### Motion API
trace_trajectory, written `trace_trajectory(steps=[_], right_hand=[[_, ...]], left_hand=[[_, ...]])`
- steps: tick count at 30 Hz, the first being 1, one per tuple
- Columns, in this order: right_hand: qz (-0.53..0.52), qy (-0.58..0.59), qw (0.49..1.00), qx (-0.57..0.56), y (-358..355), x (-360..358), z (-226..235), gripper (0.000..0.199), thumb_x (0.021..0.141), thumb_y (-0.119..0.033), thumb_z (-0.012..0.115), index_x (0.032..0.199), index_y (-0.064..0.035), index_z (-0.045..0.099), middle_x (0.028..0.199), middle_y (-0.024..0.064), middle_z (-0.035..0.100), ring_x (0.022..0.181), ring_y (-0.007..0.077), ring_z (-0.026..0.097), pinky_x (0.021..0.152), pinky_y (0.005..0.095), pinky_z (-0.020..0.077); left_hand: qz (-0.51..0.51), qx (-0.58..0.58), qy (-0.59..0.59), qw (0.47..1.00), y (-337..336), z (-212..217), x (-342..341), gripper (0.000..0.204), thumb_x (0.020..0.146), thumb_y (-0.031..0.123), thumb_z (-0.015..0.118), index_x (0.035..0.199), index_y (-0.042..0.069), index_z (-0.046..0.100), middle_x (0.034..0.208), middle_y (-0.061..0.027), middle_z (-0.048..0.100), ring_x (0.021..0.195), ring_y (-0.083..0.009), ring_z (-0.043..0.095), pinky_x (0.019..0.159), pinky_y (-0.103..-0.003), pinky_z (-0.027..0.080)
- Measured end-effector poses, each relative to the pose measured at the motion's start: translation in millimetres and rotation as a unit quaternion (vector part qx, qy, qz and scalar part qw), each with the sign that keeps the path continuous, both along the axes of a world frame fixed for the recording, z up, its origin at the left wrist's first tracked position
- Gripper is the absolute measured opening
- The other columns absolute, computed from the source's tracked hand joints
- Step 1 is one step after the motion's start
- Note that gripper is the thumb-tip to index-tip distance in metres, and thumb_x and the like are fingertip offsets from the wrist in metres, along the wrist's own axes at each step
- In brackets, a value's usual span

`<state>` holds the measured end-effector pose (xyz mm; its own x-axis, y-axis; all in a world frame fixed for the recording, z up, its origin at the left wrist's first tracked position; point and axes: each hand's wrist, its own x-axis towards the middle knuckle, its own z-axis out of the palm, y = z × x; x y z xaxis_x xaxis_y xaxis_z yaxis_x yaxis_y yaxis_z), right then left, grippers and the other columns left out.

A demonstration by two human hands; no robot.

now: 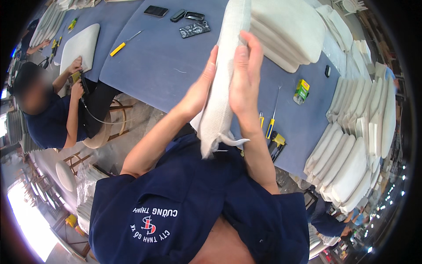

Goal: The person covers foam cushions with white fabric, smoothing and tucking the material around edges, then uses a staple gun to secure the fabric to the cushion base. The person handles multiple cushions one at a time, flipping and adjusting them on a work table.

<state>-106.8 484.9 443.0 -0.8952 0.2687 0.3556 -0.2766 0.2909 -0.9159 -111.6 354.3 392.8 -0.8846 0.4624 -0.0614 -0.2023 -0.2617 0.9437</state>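
Note:
A cream fabric-covered seat cushion point(223, 83) stands on edge between my two palms, its long side running away from me. My left hand point(202, 86) presses flat along its left face. On the opposite face lies my right hand point(246, 79), fingers stretched and its thumb along the fabric. Loose, frayed cloth point(215, 141) hangs from the cushion's near end. Right of my right forearm, a yellow-and-black staple gun point(277, 141) lies by the table edge, close to a yellow-handled screwdriver point(270, 127).
Cushions are stacked point(285, 33) behind my right hand, and more rows point(343, 163) stand at right. A green-yellow box point(301, 91), phone point(156, 11), patterned phone point(194, 29) and another screwdriver point(118, 49) lie on the blue table point(149, 66). At left, a co-worker point(48, 105) works on a cushion.

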Motion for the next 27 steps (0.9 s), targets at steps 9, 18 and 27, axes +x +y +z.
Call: trace_trajectory(steps=[9,18,27], right_hand=[[0.055,0.053,0.993,-0.089,-35,-8,-33,0.056,0.117,-0.033,0.037,0.161,0.0015,0.041,0.17,0.0244,0.034,0.158,0.0348,0.032,0.129,0.0449,0.0252],[0.097,0.113,0.989,0.024,-24,-3,-72,0.06,0.111,-0.028,0.035,0.161,0.0052,0.04,0.176,0.0284,0.023,0.163,0.0438,0.024,0.132,0.0524,0.0167],[0.096,0.033,0.995,0.015,-45,56,-32,0.065,0.113,-0.043,0.037,0.16,0.0013,0.045,0.175,0.0366,0.015,0.163,0.048,0.02,0.13,0.0533,0.0225]], left_hand=[[0.044,-0.202,0.101,0.973,-30,28,10,0.076,0.118,0.049,0.022,0.173,0.001,0.0,0.178,-0.028,0.014,0.166,-0.0379,0.015,0.133,-0.041,0.018],[0.018,-0.041,0.069,0.997,-47,31,26,0.083,0.116,0.052,0.034,0.174,0.005,-0.001,0.182,-0.019,0.002,0.168,-0.0324,0.006,0.135,-0.045,0.012],[0.0,-0.112,0.111,0.988,-57,18,65,0.081,0.117,0.054,0.021,0.172,0.002,-0.009,0.181,-0.0219,-0.001,0.168,-0.0352,0.005,0.134,-0.043,0.01]])
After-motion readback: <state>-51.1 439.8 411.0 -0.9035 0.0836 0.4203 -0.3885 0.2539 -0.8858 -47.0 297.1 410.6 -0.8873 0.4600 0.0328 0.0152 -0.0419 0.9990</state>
